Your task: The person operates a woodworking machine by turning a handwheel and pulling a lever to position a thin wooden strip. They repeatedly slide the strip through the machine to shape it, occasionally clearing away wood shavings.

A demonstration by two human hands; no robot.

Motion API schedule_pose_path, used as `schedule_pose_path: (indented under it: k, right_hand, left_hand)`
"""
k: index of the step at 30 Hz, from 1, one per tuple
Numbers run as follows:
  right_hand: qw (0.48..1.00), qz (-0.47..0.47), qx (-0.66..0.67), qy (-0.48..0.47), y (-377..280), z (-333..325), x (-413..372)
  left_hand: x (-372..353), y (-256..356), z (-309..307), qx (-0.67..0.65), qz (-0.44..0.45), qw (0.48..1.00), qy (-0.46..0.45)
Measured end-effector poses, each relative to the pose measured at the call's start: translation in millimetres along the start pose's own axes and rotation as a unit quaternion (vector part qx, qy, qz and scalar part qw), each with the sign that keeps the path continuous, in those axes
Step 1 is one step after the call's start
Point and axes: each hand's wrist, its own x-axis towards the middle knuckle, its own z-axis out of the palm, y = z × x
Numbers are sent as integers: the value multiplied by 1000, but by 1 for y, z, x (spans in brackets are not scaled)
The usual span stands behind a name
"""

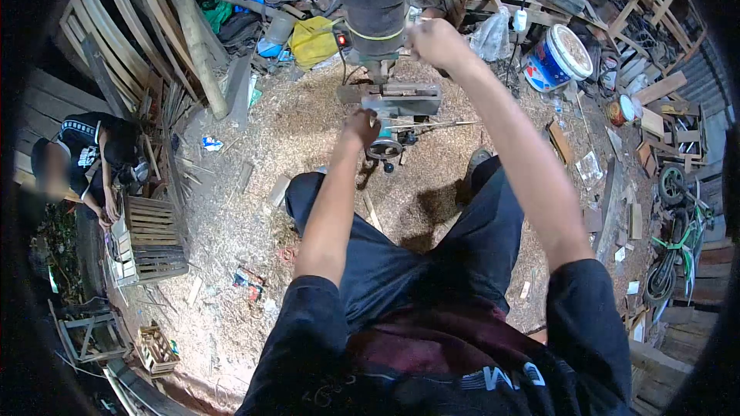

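A bench machine with a dark cylindrical motor (373,8) stands upright in front of me; it looks like a drill press or mortiser. My right hand (438,42) is closed in a fist beside the motor's right side, slightly blurred, and what it grips is hidden. Lower down, my left hand (361,128) is closed at the left of the machine's metal bed (408,98), with its grip too small to make out. Below that bed sits a round handwheel (383,148). A small red light (342,40) glows on the switch left of the motor.
Wood shavings (231,208) cover the floor. A white-and-blue bucket (556,58) stands at right, near a small green bicycle (678,239). Planks (116,23) lean at upper left. Another person (85,154) crouches at left by a slatted wooden crate (154,239).
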Motion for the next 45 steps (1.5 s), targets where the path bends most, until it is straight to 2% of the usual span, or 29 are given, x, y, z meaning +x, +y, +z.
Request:
schedule_pose_path:
  k: [1,3,4,5,6,7,8,9,12,13,16,17,19,21,22,23,24,25,26,28,29,33,37,41,44,45]
  right_hand:
    - [990,-43,-131,4,6,7,3]
    - [975,33,-181,-124,-22,-12,-5]
    - [972,48,-166,-161,-18,-13,-3]
    - [966,65,-151,-198,-14,-13,0]
    - [959,82,-137,-234,-10,-14,2]
    - [956,160,-67,-235,-6,-13,0]
    - [943,237,3,-231,-8,-13,-3]
    - [945,223,-80,-226,-26,-17,-11]
    - [946,231,-85,-213,-16,-4,-22]
    - [952,241,-87,-166,-14,3,-30]
    - [956,261,-38,-128,-11,13,-45]
    - [955,254,-61,-140,6,17,-43]
    - [955,268,-58,-114,9,25,-51]
    - [962,258,-10,-84,12,34,-66]
    - [964,256,-26,-69,19,41,-69]
    - [963,260,-43,-59,31,51,-75]
    - [962,262,-62,-51,38,58,-79]
    - [967,241,-64,-52,41,60,-82]
    - [968,234,-79,-41,42,64,-88]
    - [970,216,-107,-20,47,75,-97]
    - [974,209,-91,-13,65,87,-101]
    - [972,226,-59,1,52,96,-114]
    - [983,150,-57,92,90,133,-131]
    - [984,168,-22,55,95,143,-138]
    - [988,114,-11,102,121,171,-147]
    - [985,135,7,108,120,173,-149]
  left_hand:
    - [-6,-5,4,46,8,999,-25]
    - [-9,-15,16,134,35,988,-66]
    - [-4,-29,32,175,48,980,-78]
    - [21,-78,88,269,37,959,-78]
    - [23,-97,113,206,64,976,-28]
    - [19,-109,132,141,92,986,22]
    - [8,-102,136,90,102,988,69]
    - [-3,-98,144,39,116,986,116]
    - [-2,-96,135,2,152,987,48]
    - [-10,-90,128,-81,126,987,50]
    - [-8,-80,124,41,103,994,17]
    - [2,-99,147,55,161,980,103]
    - [0,-84,130,-38,103,993,53]
    - [-8,-72,108,-43,70,997,12]
    - [-8,-65,99,-3,65,998,1]
    - [-1,-75,110,-19,66,998,8]
    - [14,-95,138,-164,26,986,4]
    - [31,-120,176,-306,-13,952,-4]
    - [28,-113,169,-266,-8,964,0]
    - [-1,-61,107,-78,-14,997,-1]
    - [-6,-48,94,-66,-17,998,-1]
    - [-10,-39,88,-53,-8,998,28]
    - [-12,-39,95,-72,-24,996,53]
    - [-11,-43,101,-52,-17,997,51]
    - [-18,-29,86,-59,-43,997,29]
    - [-15,-38,96,-71,-37,996,49]
